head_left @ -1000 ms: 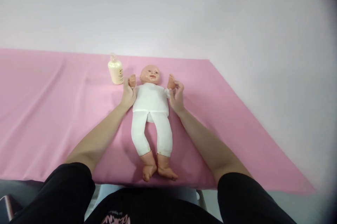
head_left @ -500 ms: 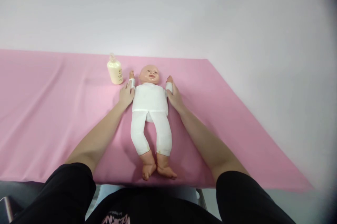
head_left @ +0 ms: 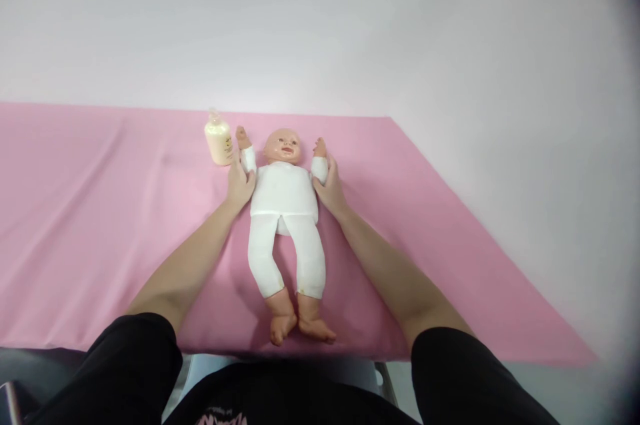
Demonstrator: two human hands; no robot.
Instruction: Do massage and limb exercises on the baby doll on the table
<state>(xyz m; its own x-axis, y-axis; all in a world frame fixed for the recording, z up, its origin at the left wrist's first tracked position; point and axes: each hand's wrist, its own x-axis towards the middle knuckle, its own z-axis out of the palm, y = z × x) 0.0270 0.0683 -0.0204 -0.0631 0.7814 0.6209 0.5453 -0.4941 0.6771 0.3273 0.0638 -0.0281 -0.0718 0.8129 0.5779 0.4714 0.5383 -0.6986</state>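
Note:
A baby doll with a white cloth body and bare plastic head, hands and feet lies face up, its feet toward me. My left hand is closed around the doll's arm on the left, thumb on the inner side. On the right, my right hand grips the other doll arm in the same way. Both doll arms point up beside the head, with the plastic hands sticking out past my fingers. Parts of my fingers are hidden behind the cloth sleeves.
A pump bottle of pale yellow liquid stands just beyond my left hand. Pink cloth with a few creases covers the table. A white wall rises behind and to the right. Part of a pale chair shows below the front edge.
My fingers have closed further around the doll's arms. The doll's left-side hand has swung outward toward the bottle, and the right-side hand has risen slightly. The view has shifted a little.

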